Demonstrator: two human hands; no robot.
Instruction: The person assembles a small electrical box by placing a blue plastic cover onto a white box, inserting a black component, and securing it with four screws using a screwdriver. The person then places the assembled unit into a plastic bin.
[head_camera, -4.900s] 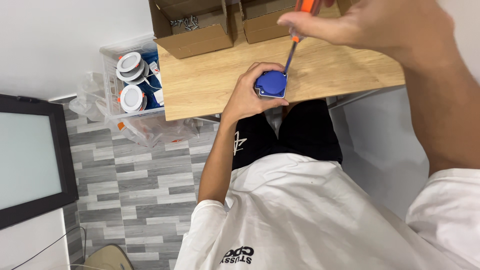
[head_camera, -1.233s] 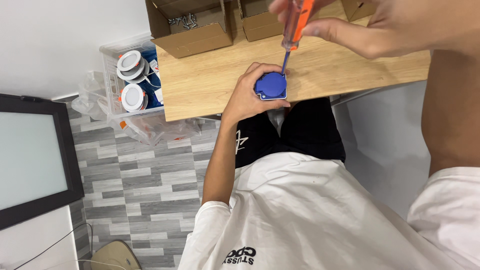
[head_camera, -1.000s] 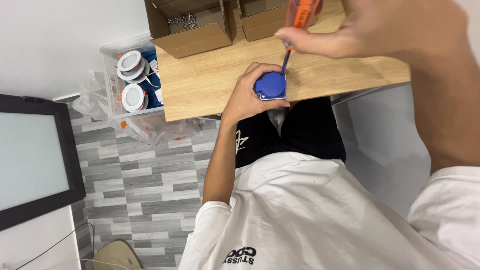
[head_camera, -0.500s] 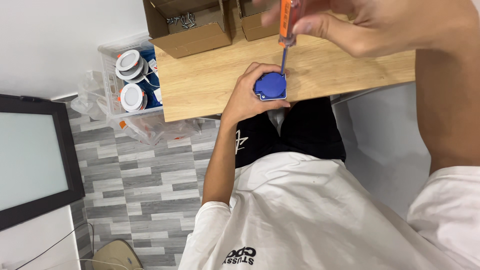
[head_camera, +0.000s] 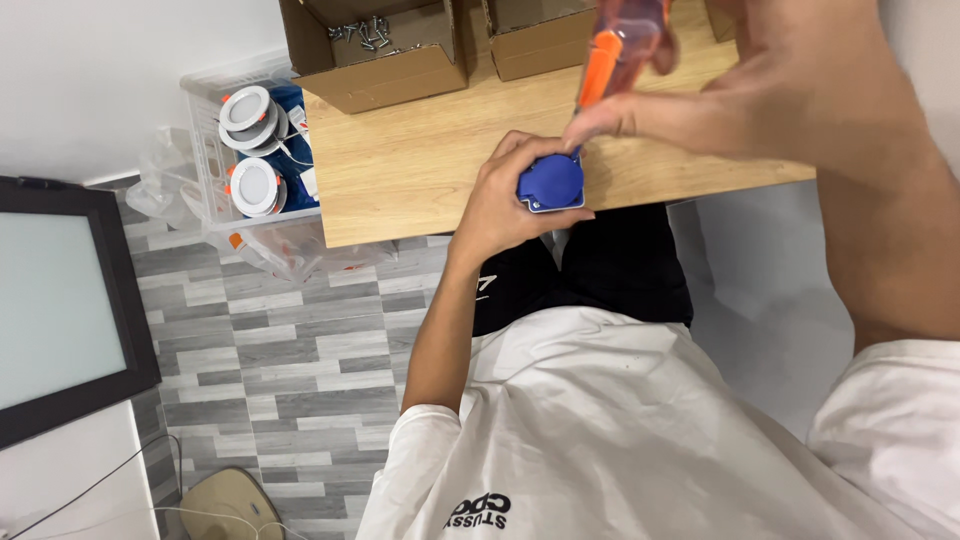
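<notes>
My left hand (head_camera: 500, 200) grips a small blue round socket housing (head_camera: 552, 183) at the near edge of the wooden table (head_camera: 400, 160). My right hand (head_camera: 760, 80) is raised above it and holds an orange-handled screwdriver (head_camera: 605, 60) almost upright. The screwdriver's tip comes down at the top right of the blue housing; the tip itself is hidden behind my fingers.
Two open cardboard boxes stand at the table's far side, the left box (head_camera: 375, 45) holding several screws, the other box (head_camera: 540, 40) beside it. A clear plastic bin (head_camera: 250, 150) with round white lamps sits left of the table. A dark-framed screen (head_camera: 60, 300) leans at the left.
My right hand has shifted and turned slightly around the screwdriver handle while the tip stays on the blue housing. My left hand keeps the housing in the same place.
</notes>
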